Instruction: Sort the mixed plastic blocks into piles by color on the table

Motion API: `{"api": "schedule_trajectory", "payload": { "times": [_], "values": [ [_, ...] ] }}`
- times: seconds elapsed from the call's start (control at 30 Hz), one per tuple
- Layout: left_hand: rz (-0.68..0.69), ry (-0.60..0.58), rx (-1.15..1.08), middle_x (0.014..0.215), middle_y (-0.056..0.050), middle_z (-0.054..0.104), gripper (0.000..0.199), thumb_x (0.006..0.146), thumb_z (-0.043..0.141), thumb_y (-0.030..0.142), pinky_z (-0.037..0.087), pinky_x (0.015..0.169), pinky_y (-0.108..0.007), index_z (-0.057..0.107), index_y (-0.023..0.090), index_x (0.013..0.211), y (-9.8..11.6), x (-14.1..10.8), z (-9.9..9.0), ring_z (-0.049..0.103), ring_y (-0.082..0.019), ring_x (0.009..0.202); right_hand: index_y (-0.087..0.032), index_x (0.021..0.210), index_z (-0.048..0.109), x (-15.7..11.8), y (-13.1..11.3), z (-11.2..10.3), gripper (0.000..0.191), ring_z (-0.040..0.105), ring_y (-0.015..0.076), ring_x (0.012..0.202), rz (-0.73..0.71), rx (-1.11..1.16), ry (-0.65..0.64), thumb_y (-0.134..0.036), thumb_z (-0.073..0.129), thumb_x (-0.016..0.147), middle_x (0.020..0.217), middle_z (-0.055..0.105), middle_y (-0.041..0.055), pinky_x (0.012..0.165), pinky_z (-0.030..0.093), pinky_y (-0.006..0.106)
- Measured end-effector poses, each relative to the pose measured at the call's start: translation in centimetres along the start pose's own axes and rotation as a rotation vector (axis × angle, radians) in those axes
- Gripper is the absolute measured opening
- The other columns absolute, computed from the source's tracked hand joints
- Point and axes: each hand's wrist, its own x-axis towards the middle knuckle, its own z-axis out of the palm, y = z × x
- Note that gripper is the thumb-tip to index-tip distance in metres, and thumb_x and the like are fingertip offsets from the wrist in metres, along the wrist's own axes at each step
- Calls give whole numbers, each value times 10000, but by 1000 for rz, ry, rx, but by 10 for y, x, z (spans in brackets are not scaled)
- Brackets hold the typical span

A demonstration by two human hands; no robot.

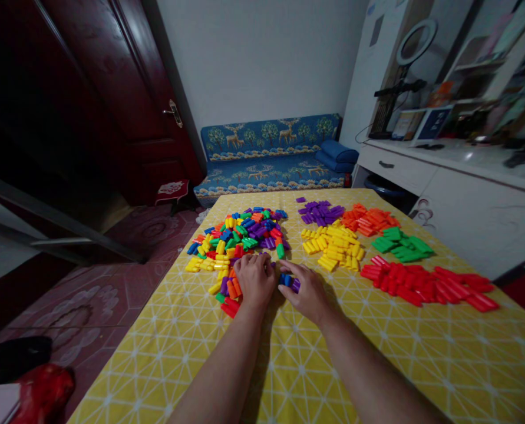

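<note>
A mixed pile of small plastic pieces (231, 235) in several colours lies on the yellow patterned tablecloth (191, 341). At its near right edge my left hand (257, 278) is closed with fingers curled downward; whatever they pinch is hidden, though a bit of purple shows by the fingertips. Just to the right, my right hand (307, 288) curves its thumb and fingers around a blue piece (284, 280) and a purple piece (296, 285) low over the cloth. Between the two hands is a narrow gap. Orange pieces (234, 287) lie against the left hand's outer side.
Single-colour heaps lie to the right: purple (319, 212), yellow (336, 244), orange (370, 219), green (402, 245) and red (425, 281). Beyond the table stands a blue patterned sofa (266, 168). A white cabinet (478, 200) is on the right, a dark red door (125, 88) on the left.
</note>
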Motion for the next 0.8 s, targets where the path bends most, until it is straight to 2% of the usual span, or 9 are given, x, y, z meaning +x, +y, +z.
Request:
{"api": "schedule_trajectory", "payload": {
  "times": [0.13, 0.3, 0.4, 0.53, 0.6, 0.7, 0.8],
  "values": [
    [-14, 16, -2, 1010, -48, 722, 219, 800, 573, 172, 356, 917, -448, 706, 258, 952, -1, -1, 1, 568, -283, 1022, -218, 1264, 603, -1, -2, -6, 548, 558, 244, 1148, 7, -215, -37, -139, 617, 722, 1214, 646, 76, 1002, 409, 367],
    [-36, 3, 2, 1210, -91, 664, 396, 784, 610, 239, 338, 994, -473, 639, 236, 1179, -1, -2, 6, 537, -308, 1122, -226, 1238, 612, -3, 2, -5, 452, 605, 238, 1011, 96, -359, -44, -225, 606, 786, 1070, 664, 71, 895, 446, 356],
    [-20, -54, 1, 1189, -96, 677, 422, 768, 623, 248, 333, 1017, -476, 643, 225, 1189, -2, -1, 8, 544, -312, 1121, -230, 1246, 598, -2, 4, -1, 436, 618, 224, 1026, 86, -324, -63, -234, 604, 810, 1135, 660, 66, 891, 457, 333],
    [-11, -115, -70, 980, -65, 734, 233, 799, 569, 203, 406, 894, -411, 722, 234, 973, 0, 0, 5, 588, -275, 1000, -212, 1342, 520, 3, 6, 6, 566, 572, 203, 1180, 22, -192, -87, -119, 584, 788, 1299, 610, 76, 1008, 424, 317],
    [-10, -113, -126, 914, -52, 745, 223, 831, 527, 187, 417, 859, -385, 732, 231, 907, 1, 1, 3, 604, -252, 944, -197, 1360, 500, 6, 7, 10, 610, 560, 193, 1204, 26, -139, -84, -77, 591, 769, 1312, 605, 83, 1035, 414, 308],
    [-3, -97, -203, 908, -46, 748, 236, 886, 500, 233, 422, 853, -363, 735, 222, 891, 3, 1, 1, 624, -228, 916, -195, 1325, 516, 10, 11, 17, 589, 578, 195, 1178, 84, -102, -17, -62, 613, 760, 1252, 633, 87, 1025, 432, 321],
    [55, -139, -231, 953, -53, 740, 237, 894, 553, 364, 420, 880, -369, 737, 227, 957, 4, 0, 1, 630, -234, 962, -208, 1285, 532, 14, 17, 23, 555, 599, 203, 1141, 153, -79, 99, -45, 595, 759, 1199, 644, 91, 995, 461, 346]
  ]
}}
